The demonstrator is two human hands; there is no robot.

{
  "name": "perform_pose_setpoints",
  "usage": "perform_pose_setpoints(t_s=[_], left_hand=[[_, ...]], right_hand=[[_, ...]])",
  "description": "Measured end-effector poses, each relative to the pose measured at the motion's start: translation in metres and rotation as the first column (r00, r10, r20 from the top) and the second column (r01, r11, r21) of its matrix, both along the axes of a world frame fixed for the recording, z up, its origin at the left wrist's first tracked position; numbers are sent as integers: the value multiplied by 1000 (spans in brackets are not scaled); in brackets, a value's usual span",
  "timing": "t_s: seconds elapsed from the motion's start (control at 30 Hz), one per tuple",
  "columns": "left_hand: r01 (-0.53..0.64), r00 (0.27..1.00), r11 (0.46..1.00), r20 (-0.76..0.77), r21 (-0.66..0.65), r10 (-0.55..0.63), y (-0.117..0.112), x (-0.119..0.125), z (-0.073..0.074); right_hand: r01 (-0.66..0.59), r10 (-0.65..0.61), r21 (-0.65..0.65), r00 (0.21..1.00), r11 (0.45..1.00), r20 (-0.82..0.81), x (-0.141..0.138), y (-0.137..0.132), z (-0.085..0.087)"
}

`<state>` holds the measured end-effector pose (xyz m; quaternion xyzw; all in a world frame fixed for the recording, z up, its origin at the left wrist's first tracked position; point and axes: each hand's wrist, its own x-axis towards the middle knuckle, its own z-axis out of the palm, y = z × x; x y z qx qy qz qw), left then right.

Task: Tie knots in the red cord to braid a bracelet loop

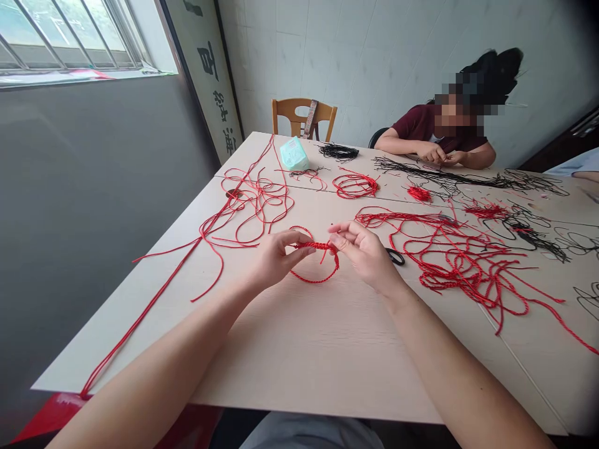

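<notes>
A pale wooden table (299, 349) carried loose red cords (243, 206), tangled black cords (468, 178), a mint-green tissue pack (294, 154) and black-handled scissors (396, 256).

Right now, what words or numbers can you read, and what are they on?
"百": black character on the tall white signboard leaning by the window.
Other black characters on that signboard: too tilted and blurred to read.
Print on the pale green soft packet on the pale wooden table: too small to read.
No writing on the red braided cord held between the left hand and right hand.
</notes>
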<state>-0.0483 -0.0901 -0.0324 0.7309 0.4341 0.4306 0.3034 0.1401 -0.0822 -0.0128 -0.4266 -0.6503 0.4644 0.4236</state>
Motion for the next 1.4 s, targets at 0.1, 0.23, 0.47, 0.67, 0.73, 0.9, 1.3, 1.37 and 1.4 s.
perform_pose_setpoints(t_s=[0.1,0.23,0.47,0.67,0.73,0.9,1.3,1.37,1.4], left_hand=[[-41,999,999,15,6,41,-2,3,1],[-59,998,998,34,-37,60,-3,3,5],[-63,997,998,34,-4,63,-6,4,4],[-36,999,996,33,78,34,-10,6,4],[-43,999,995,35,94,40,-10,7,5],[-46,998,993,36,107,42,-11,7,6],[-77,997,987,-13,139,79,-12,9,6],[-78,996,986,-22,146,82,-12,9,6],[-80,996,986,-25,149,85,-12,10,6]], right_hand=[[6,-16,-109,996,994,-90,-1,2,-3],[-49,18,-220,990,974,-139,-1,1,-2],[-113,86,-250,990,962,-115,-1,-1,5],[-90,74,-209,994,974,-83,0,-2,5],[-84,70,-210,995,974,-74,0,-2,5],[-91,76,-216,994,972,-77,1,-2,6],[-100,87,-203,994,974,-71,-2,-4,7],[-105,92,-201,993,974,-73,-2,-4,7],[-107,94,-200,993,974,-73,-2,-4,7]])
